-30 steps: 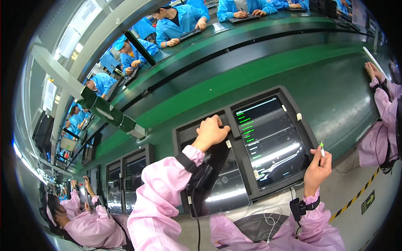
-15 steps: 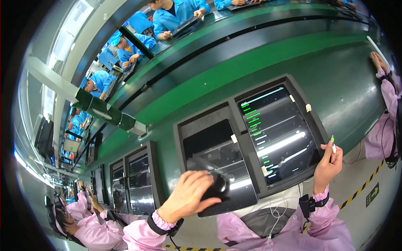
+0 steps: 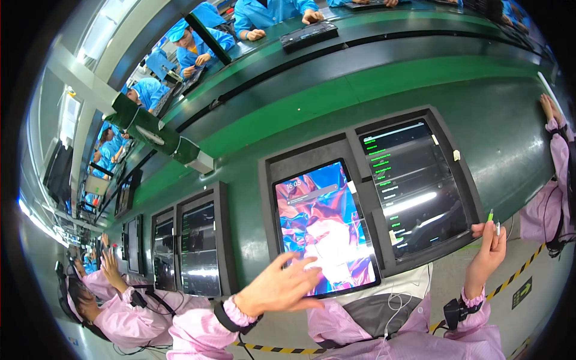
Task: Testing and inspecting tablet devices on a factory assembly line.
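My left hand hovers over the lower left corner of a tablet, its fingers spread and nothing in them. That tablet lies in the left bay of a dark grey foam tray and shows a bright pink, blue and white picture. In the right bay, a second tablet displays a black screen with rows of green and white text. Off the tray's lower right corner, my right hand pinches a slim white and green piece, like a small cable plug. Whether fingertips touch the lit tablet I cannot tell.
Another foam tray with two dark tablets sits to the left, near a co-worker in pink. A green-wrapped post stands beyond it. Several people in blue work across the green bench. A white cable hangs before me.
The left tablet's screen has turned from black to a bright coloured picture. My left hand's fingers have spread over its lower edge. My right hand still holds the small piece.
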Demonstrator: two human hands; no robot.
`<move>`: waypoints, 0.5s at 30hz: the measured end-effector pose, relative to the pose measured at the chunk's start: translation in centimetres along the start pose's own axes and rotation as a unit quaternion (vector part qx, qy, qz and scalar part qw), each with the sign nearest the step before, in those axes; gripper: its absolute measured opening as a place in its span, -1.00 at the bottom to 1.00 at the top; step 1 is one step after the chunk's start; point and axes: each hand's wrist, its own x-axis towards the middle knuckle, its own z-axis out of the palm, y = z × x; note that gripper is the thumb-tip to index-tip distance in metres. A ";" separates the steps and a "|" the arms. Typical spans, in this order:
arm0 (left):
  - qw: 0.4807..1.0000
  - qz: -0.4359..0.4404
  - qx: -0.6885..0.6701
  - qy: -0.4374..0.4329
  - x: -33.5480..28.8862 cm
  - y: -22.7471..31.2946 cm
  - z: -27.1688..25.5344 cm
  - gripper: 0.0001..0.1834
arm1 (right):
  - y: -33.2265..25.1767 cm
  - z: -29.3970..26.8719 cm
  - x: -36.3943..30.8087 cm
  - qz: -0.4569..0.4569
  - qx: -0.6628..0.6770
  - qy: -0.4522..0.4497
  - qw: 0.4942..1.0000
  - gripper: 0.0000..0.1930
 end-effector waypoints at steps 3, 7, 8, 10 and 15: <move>0.990 -0.134 0.052 0.011 1.3 -4.1 -0.7 -0.40 | -2.0 -0.2 -1.5 0.041 0.070 -0.139 0.987 -0.82; 0.938 -0.306 -0.099 0.130 2.9 -10.2 -1.6 -0.51 | -3.9 1.0 -5.7 0.063 0.098 -0.331 0.936 -0.82; 0.933 -0.284 -0.156 0.153 3.4 -11.1 -1.4 -0.51 | -4.1 1.5 -6.6 0.034 0.098 -0.386 0.917 -0.79; 0.903 -0.310 -0.255 0.154 4.7 -12.2 -0.5 -0.47 | -4.2 2.2 -7.6 -0.042 0.048 -0.506 0.860 -0.78; 0.926 -0.314 -0.199 0.067 6.5 -12.9 1.4 -0.34 | -4.0 4.0 -11.5 -0.130 0.053 -0.617 0.774 -0.79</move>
